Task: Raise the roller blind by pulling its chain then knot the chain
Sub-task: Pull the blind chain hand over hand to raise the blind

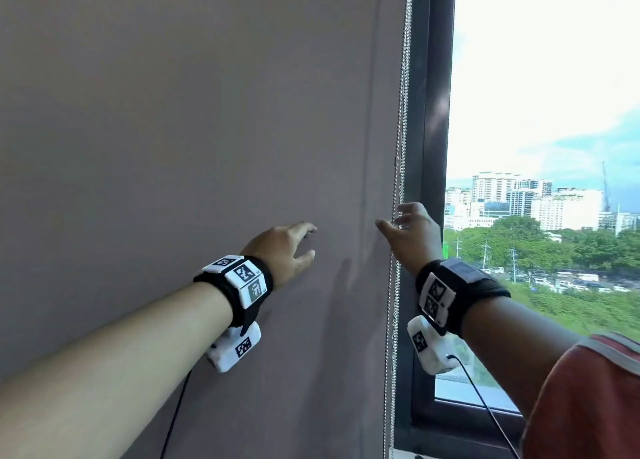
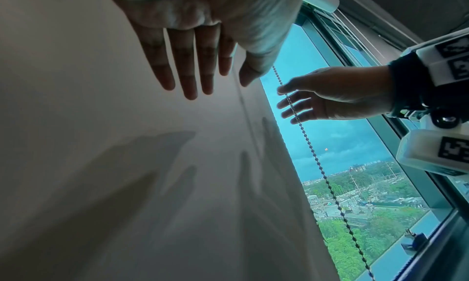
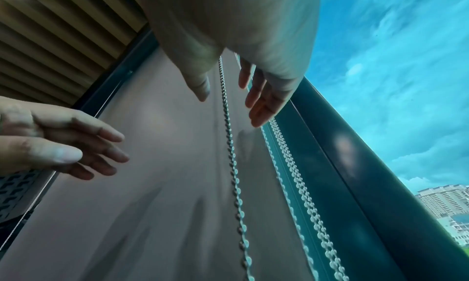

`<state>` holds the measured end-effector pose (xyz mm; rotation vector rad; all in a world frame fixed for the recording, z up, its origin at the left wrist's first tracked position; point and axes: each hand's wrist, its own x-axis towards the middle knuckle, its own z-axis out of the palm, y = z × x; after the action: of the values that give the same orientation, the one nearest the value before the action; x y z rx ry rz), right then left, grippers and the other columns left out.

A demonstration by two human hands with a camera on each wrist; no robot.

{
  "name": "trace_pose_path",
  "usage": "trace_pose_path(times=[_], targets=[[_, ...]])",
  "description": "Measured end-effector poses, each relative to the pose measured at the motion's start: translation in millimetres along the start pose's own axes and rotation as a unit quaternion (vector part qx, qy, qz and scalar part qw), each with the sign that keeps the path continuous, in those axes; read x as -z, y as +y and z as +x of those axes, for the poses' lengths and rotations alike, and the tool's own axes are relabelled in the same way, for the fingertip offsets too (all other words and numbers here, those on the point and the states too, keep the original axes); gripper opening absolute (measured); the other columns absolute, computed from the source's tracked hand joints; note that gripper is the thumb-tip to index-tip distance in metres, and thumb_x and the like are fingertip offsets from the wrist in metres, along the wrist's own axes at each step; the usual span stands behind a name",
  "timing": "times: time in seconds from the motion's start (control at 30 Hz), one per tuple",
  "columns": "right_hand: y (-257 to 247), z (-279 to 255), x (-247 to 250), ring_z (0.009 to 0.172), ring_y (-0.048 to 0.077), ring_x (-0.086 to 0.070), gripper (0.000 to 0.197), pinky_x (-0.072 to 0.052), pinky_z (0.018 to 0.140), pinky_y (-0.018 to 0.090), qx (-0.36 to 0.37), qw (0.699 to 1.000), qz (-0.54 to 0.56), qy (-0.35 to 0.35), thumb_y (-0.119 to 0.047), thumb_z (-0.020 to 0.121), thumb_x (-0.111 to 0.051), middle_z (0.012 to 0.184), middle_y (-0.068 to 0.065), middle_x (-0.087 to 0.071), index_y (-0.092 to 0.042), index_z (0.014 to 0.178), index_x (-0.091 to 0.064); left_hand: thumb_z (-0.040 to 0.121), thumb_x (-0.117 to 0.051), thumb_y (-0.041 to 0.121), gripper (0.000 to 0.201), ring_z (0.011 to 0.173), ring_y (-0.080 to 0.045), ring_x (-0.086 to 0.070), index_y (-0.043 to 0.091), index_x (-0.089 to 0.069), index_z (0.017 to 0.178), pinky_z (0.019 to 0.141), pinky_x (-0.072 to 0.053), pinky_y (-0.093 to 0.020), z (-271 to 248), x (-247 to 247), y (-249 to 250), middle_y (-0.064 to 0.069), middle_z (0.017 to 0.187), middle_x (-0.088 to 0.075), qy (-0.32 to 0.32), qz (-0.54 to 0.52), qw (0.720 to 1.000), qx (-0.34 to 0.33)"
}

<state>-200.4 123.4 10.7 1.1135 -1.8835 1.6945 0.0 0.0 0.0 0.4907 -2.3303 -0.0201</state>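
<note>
A grey-brown roller blind hangs lowered over the window. Its silver bead chain runs down along the blind's right edge. My right hand reaches at the chain with fingers spread. In the right wrist view the chain passes between the thumb and the straight fingers, which do not close on it. My left hand hovers in front of the blind, left of the chain, fingers straight and holding nothing. The left wrist view shows that hand spread flat and the right hand behind the chain.
A dark window frame stands right of the chain, with bare glass and a city view beyond. The sill lies at the bottom right. A slatted ceiling shows above in the right wrist view.
</note>
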Motion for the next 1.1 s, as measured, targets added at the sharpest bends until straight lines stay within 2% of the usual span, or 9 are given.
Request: trace_pose_path(times=[0.13,0.2,0.27,0.3,0.47,0.63,0.8,0.97,1.1], targets=[[4,2,-11,0.087,0.022,-0.064,0.027,-0.049,0.082,0.030,0.001,1.000,0.001,0.003,-0.029,0.083,-0.068,0.080,-0.001,-0.064,-0.011,0.103,-0.066,0.085,-0.056,0.037,0.044,0.112,-0.016,-0.059,0.025,-0.049,0.126,0.094,-0.046,-0.033,3,-17,-2,0.006,0.123,-0.063,-0.013,-0.016,1.000,0.019],[9,5,-20,0.081,0.027,-0.067,0.017,-0.053,0.080,0.037,-0.001,0.999,0.039,0.015,-0.030,0.085,-0.062,0.078,0.004,-0.069,-0.015,0.091,-0.068,0.085,-0.056,0.038,0.044,0.110,-0.016,-0.059,0.024,-0.051,0.126,0.093,-0.047,-0.034,5,-27,-4,0.006,0.121,-0.063,-0.021,-0.043,0.999,0.026],[12,6,-27,0.071,0.030,-0.066,0.019,-0.056,0.075,0.049,-0.012,0.995,0.092,0.031,-0.035,0.087,-0.055,0.072,0.005,-0.068,-0.020,0.080,-0.064,0.084,-0.055,0.041,0.044,0.107,-0.016,-0.060,0.024,-0.052,0.125,0.091,-0.048,-0.034,6,-35,-4,0.006,0.118,-0.065,-0.025,-0.061,0.997,0.027],[13,5,-29,0.068,0.029,-0.063,0.023,-0.056,0.073,0.049,-0.013,0.993,0.110,0.042,-0.038,0.089,-0.052,0.070,0.005,-0.066,-0.019,0.079,-0.062,0.082,-0.053,0.044,0.046,0.105,-0.016,-0.061,0.025,-0.053,0.124,0.090,-0.048,-0.034,7,-40,-4,0.005,0.116,-0.066,-0.027,-0.071,0.997,0.026],[14,-6,-27,0.053,0.004,-0.047,0.036,-0.036,0.054,0.013,0.040,0.981,0.157,0.108,-0.030,0.102,-0.040,0.059,0.001,-0.050,-0.012,0.077,-0.060,0.084,-0.052,0.040,0.039,0.096,-0.017,-0.066,0.022,-0.059,0.118,0.087,-0.051,-0.033,8,-58,11,-0.002,0.105,-0.071,-0.034,-0.153,0.988,0.013],[22,-17,-26,0.047,0.007,-0.030,0.042,-0.026,0.049,0.022,0.073,0.985,0.141,0.069,-0.028,0.102,-0.040,0.055,-0.004,-0.032,-0.015,0.062,-0.034,0.085,-0.048,0.043,0.034,0.088,-0.014,-0.067,0.025,-0.062,0.110,0.083,-0.052,-0.034,14,-73,31,0.004,0.092,-0.072,-0.030,-0.185,0.982,-0.017],[28,-20,-22,0.053,0.020,-0.030,0.050,-0.028,0.051,0.035,0.078,0.982,0.164,0.059,-0.038,0.098,-0.039,0.057,0.007,-0.030,-0.008,0.060,-0.027,0.086,-0.042,0.048,0.034,0.082,-0.017,-0.068,0.027,-0.060,0.106,0.080,-0.053,-0.037,19,-85,42,0.000,0.084,-0.073,-0.023,-0.206,0.977,-0.039],[30,-28,-15,0.051,0.020,-0.030,0.054,-0.028,0.047,0.036,0.073,0.978,0.192,0.044,-0.041,0.096,-0.040,0.055,0.008,-0.030,-0.004,0.059,-0.028,0.089,-0.040,0.047,0.034,0.079,-0.016,-0.067,0.026,-0.061,0.104,0.078,-0.053,-0.036,15,-94,55,0.001,0.081,-0.072,-0.004,-0.217,0.975,-0.049],[33,-39,-12,0.048,0.015,-0.026,0.046,-0.023,0.047,0.028,0.068,0.975,0.209,0.032,-0.033,0.097,-0.041,0.052,0.003,-0.028,-0.020,0.055,-0.027,0.089,-0.035,0.056,0.041,0.068,-0.022,-0.066,0.025,-0.060,0.097,0.069,-0.053,-0.040,7,-105,67,-0.005,0.070,-0.069,0.004,-0.240,0.969,-0.060]])
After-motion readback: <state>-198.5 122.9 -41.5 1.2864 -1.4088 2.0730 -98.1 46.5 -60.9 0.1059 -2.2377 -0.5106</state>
